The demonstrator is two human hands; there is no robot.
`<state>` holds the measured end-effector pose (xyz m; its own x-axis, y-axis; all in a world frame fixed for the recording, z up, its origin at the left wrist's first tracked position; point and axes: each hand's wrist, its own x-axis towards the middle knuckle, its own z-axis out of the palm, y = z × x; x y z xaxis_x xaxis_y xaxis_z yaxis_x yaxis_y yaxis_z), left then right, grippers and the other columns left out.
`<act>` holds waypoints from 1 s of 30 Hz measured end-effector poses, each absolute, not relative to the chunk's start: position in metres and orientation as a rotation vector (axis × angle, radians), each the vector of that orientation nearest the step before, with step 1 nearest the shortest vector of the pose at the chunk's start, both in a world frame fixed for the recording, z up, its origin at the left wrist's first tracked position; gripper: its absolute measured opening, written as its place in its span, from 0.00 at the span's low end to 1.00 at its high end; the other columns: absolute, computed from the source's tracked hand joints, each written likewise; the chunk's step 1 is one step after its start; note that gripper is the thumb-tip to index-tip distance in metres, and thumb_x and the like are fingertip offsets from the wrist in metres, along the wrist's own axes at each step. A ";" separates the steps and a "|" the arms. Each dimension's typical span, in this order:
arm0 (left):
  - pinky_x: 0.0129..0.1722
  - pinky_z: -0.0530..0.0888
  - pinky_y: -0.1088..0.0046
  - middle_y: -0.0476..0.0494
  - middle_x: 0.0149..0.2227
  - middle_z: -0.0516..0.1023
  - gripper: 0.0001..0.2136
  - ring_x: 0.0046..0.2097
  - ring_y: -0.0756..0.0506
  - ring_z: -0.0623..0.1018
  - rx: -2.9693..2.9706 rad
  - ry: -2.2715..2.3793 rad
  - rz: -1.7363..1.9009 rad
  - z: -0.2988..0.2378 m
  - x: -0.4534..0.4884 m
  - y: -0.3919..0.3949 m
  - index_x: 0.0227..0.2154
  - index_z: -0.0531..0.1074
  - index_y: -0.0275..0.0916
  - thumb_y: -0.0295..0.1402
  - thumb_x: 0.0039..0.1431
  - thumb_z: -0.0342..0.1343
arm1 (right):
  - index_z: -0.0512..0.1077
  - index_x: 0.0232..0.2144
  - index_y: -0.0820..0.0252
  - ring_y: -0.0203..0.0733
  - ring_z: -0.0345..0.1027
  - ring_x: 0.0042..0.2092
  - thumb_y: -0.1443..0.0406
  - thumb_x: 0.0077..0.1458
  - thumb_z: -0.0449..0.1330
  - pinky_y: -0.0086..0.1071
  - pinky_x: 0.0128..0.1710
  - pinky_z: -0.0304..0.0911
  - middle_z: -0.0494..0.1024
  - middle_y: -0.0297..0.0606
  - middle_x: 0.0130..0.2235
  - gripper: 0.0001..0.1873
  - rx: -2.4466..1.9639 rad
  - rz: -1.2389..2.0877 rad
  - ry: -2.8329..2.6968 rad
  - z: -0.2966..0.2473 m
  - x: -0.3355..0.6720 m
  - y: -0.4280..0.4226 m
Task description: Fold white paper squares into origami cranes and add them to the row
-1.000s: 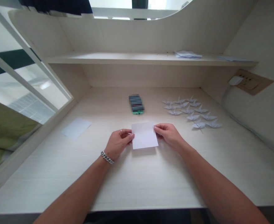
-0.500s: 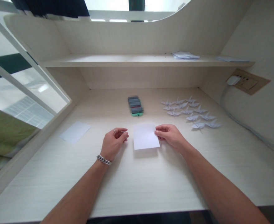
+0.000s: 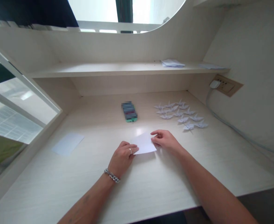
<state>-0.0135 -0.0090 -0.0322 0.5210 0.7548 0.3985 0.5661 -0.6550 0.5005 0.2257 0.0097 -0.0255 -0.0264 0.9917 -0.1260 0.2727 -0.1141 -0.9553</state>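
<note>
A square sheet of white paper (image 3: pixel 144 143) is in front of me, just above or on the desk; I cannot tell which. My left hand (image 3: pixel 123 156), with a ring and a chain bracelet, pinches its lower left edge. At the sheet's right edge is my right hand (image 3: pixel 166 142), its thumb and forefinger parted, the thumb tip against or very near the paper. Beyond the hands lies a dark, blurred-out object with a green end (image 3: pixel 129 112). Several folded white paper cranes (image 3: pixel 176 112) stand in rows at the back right.
Another white sheet (image 3: pixel 68 144) lies on the desk (image 3: pixel 81 186) at the left. Folded papers (image 3: pixel 172 63) rest on the shelf (image 3: pixel 104 69) above. A white plug (image 3: pixel 214 84) sits in the wall socket (image 3: pixel 227 85), its cable (image 3: pixel 235 126) running down the right wall.
My left hand has moved right and taken hold of the sheet's left edge. My right fingers have loosened and parted. The sheet is turned a little, and the whole view has shifted.
</note>
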 end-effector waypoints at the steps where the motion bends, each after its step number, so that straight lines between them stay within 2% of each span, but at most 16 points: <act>1: 0.42 0.75 0.63 0.45 0.40 0.82 0.13 0.40 0.43 0.74 2.435 1.109 0.821 -0.032 -0.014 -0.009 0.38 0.80 0.44 0.21 0.54 0.56 | 0.76 0.39 0.64 0.37 0.69 0.28 0.64 0.45 0.65 0.30 0.29 0.63 0.78 0.37 0.28 0.17 -1.544 1.060 -1.450 -0.023 0.227 0.006; 2: 0.42 0.75 0.63 0.45 0.40 0.83 0.12 0.40 0.42 0.75 2.411 1.117 0.796 -0.032 -0.014 -0.009 0.37 0.80 0.44 0.23 0.55 0.57 | 0.76 0.39 0.62 0.38 0.71 0.32 0.63 0.47 0.64 0.30 0.32 0.64 0.79 0.40 0.32 0.15 -1.571 0.940 -1.510 -0.020 0.227 0.002; 4: 0.43 0.75 0.62 0.45 0.40 0.83 0.09 0.40 0.41 0.75 2.370 1.142 0.777 -0.030 -0.013 -0.010 0.36 0.80 0.44 0.27 0.56 0.57 | 0.76 0.41 0.59 0.39 0.72 0.35 0.59 0.51 0.63 0.32 0.37 0.65 0.80 0.41 0.39 0.16 -1.489 0.930 -1.678 -0.015 0.226 -0.010; 5: 0.43 0.74 0.61 0.44 0.40 0.83 0.08 0.40 0.41 0.75 2.356 1.153 0.774 -0.029 -0.013 -0.010 0.36 0.80 0.44 0.29 0.56 0.57 | 0.75 0.42 0.58 0.40 0.72 0.37 0.57 0.50 0.64 0.32 0.39 0.66 0.80 0.40 0.41 0.18 -1.414 0.955 -1.783 -0.013 0.224 -0.016; 7: 0.43 0.74 0.61 0.45 0.39 0.83 0.08 0.40 0.41 0.76 2.341 1.169 0.767 -0.026 -0.012 -0.012 0.35 0.81 0.44 0.30 0.56 0.56 | 0.76 0.43 0.56 0.45 0.71 0.44 0.57 0.40 0.71 0.35 0.45 0.64 0.79 0.40 0.44 0.25 -1.334 0.819 -2.004 -0.015 0.220 -0.029; 8: 0.43 0.74 0.61 0.45 0.39 0.83 0.08 0.40 0.41 0.76 2.337 1.172 0.760 -0.025 -0.012 -0.014 0.35 0.81 0.44 0.30 0.56 0.56 | 0.76 0.43 0.55 0.46 0.69 0.47 0.59 0.38 0.72 0.37 0.48 0.62 0.79 0.40 0.45 0.25 -1.293 0.742 -2.075 -0.016 0.218 -0.035; 9: 0.43 0.74 0.61 0.46 0.39 0.83 0.08 0.40 0.41 0.76 2.335 1.174 0.753 -0.024 -0.011 -0.015 0.35 0.81 0.45 0.31 0.56 0.56 | 0.77 0.43 0.54 0.45 0.69 0.48 0.63 0.42 0.71 0.37 0.50 0.61 0.79 0.39 0.46 0.22 -1.293 0.694 -2.093 -0.019 0.216 -0.040; 11: 0.43 0.73 0.61 0.46 0.39 0.83 0.08 0.40 0.41 0.77 2.329 1.176 0.733 -0.023 -0.011 -0.020 0.34 0.81 0.46 0.30 0.56 0.56 | 0.78 0.39 0.53 0.43 0.70 0.45 0.70 0.48 0.65 0.35 0.48 0.62 0.80 0.36 0.44 0.13 -1.361 0.632 -2.021 -0.024 0.214 -0.048; 14: 0.43 0.73 0.61 0.46 0.38 0.83 0.08 0.39 0.41 0.77 2.317 1.190 0.691 -0.021 -0.011 -0.033 0.34 0.81 0.45 0.30 0.55 0.57 | 0.79 0.35 0.51 0.42 0.71 0.43 0.73 0.52 0.60 0.35 0.47 0.62 0.81 0.33 0.42 0.13 -1.377 0.643 -1.970 -0.026 0.213 -0.061; 19: 0.42 0.72 0.64 0.46 0.38 0.83 0.09 0.38 0.43 0.77 2.252 1.227 0.621 -0.016 -0.015 -0.061 0.36 0.80 0.47 0.31 0.57 0.56 | 0.79 0.37 0.51 0.42 0.71 0.39 0.69 0.54 0.59 0.35 0.42 0.64 0.81 0.36 0.37 0.11 -1.461 0.767 -1.867 -0.022 0.212 -0.088; 24: 0.34 0.70 0.70 0.46 0.26 0.78 0.14 0.31 0.45 0.75 2.139 1.433 0.552 -0.013 -0.015 -0.070 0.46 0.77 0.48 0.38 0.58 0.54 | 0.77 0.42 0.52 0.42 0.71 0.38 0.65 0.55 0.58 0.36 0.42 0.64 0.79 0.38 0.38 0.13 -1.643 0.812 -1.728 -0.023 0.207 -0.096; 26: 0.33 0.70 0.71 0.46 0.29 0.79 0.17 0.30 0.45 0.76 2.050 1.464 0.545 -0.012 -0.013 -0.067 0.48 0.76 0.45 0.41 0.59 0.52 | 0.75 0.45 0.54 0.43 0.72 0.38 0.64 0.55 0.58 0.36 0.42 0.64 0.79 0.38 0.38 0.15 -1.664 0.811 -1.687 -0.023 0.204 -0.093; 30: 0.33 0.70 0.71 0.45 0.33 0.82 0.18 0.33 0.43 0.79 1.852 1.475 0.624 -0.010 -0.008 -0.061 0.47 0.75 0.41 0.44 0.59 0.51 | 0.71 0.49 0.54 0.43 0.72 0.37 0.61 0.55 0.57 0.35 0.41 0.63 0.79 0.37 0.37 0.18 -1.742 0.814 -1.652 -0.021 0.200 -0.081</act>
<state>-0.0083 -0.0606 -0.0101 0.2429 0.9690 -0.0439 0.6438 -0.1272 0.7545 0.2000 -0.0814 -0.0209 0.0387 0.9988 -0.0310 0.6327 -0.0485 -0.7729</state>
